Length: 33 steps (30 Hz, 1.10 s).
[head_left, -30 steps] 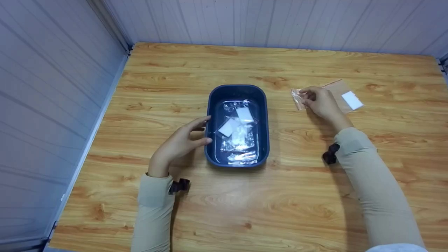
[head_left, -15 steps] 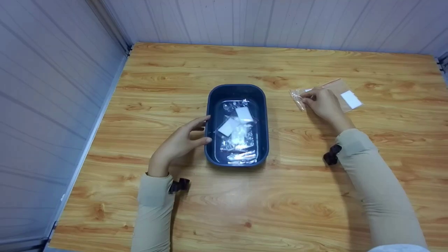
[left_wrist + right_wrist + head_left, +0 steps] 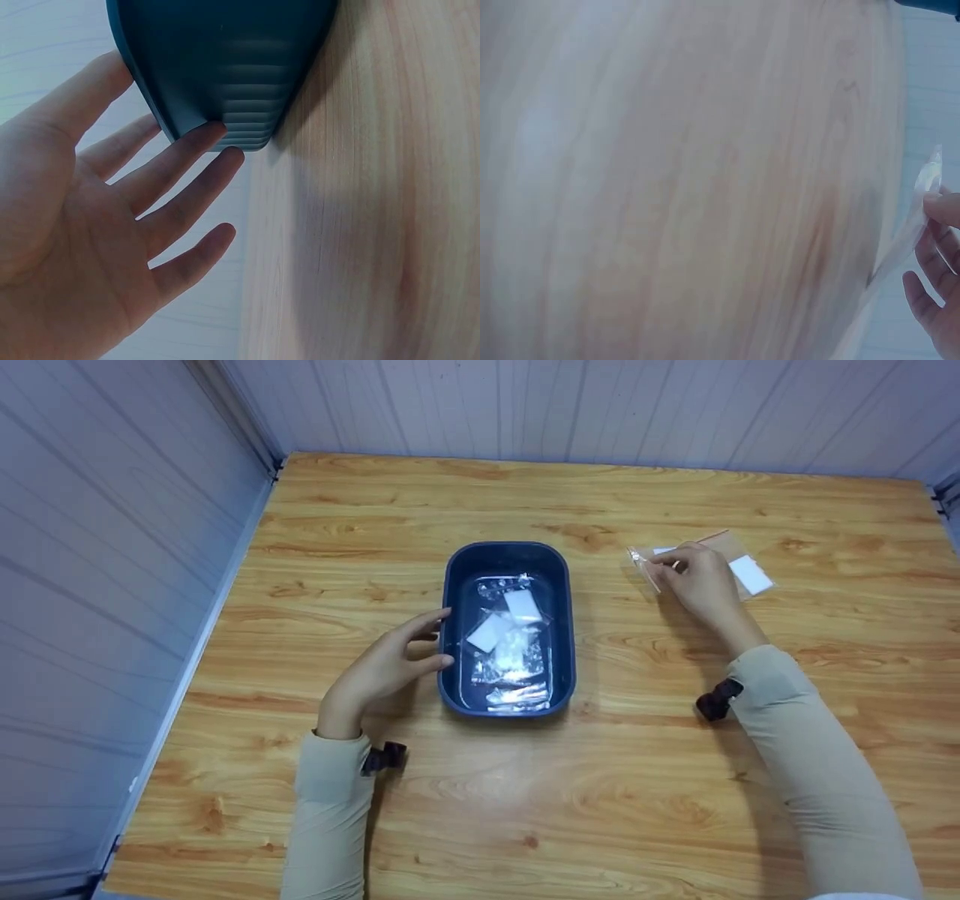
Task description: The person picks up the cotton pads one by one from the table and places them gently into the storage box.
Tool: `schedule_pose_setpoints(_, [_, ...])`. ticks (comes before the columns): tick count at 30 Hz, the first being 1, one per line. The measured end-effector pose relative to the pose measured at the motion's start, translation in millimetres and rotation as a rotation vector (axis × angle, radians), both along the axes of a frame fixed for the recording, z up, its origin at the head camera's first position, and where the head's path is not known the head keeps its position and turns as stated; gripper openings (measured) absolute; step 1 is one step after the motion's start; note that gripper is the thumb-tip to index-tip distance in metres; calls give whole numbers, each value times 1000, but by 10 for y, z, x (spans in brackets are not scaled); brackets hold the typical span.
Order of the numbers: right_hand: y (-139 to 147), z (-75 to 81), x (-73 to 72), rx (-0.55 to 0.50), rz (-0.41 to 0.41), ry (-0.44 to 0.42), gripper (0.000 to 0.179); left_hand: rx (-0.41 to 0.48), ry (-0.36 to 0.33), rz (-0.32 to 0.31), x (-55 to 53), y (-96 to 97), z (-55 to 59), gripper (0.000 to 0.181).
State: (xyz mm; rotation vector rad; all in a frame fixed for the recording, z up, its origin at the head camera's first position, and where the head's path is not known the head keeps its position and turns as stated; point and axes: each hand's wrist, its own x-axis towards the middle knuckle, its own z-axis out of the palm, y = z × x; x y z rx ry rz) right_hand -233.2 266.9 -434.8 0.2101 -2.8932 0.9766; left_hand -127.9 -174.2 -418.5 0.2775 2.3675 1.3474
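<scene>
A dark blue plastic bin (image 3: 572, 660) stands on the table with several clear bags (image 3: 510, 656) lying inside, some with white labels. Against its left side rests my left hand (image 3: 379, 664), fingers spread and fairly straight, with fingertips at the rim. My right hand (image 3: 705, 585) pinches a clear plastic zip bag (image 3: 639, 561) between thumb and fingers, to the right of the bin. In the right wrist view, that zip bag (image 3: 911, 229) hangs from the thumb tip, partly lifted. Beside and partly under this hand lies another zip bag (image 3: 750, 575) with a white label and red seal line.
The wooden table (image 3: 465, 810) carries everything. A pale panel wall (image 3: 525, 405) runs along its back edge, and another panel wall (image 3: 112, 547) borders the left. A small dark camera (image 3: 385, 758) sits at the left cuff, another camera (image 3: 718, 700) at the right.
My right hand has shifted slightly to the right and raised the pinched zip bag's end. My left hand and the bin have stayed in place.
</scene>
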Motion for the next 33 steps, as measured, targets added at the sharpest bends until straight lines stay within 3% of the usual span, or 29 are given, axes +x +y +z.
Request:
schedule_pose_setpoints(7, [-16,71,98,-33,-9,59,19,-4,-3,6,11,1,9,68])
schedule_pose_setpoints(14, [-31,138,191,-61,-21,127,18,50,6,-6,17,-3,2,68])
schedule_pose_setpoints(23, [-57,198,322,-113,17,242,17,13,-11,18,13,-1,4,67])
schedule_pose_setpoints(33, [-181,259,490,-191,60,266,16,21,3,9,6,-6,-2,67])
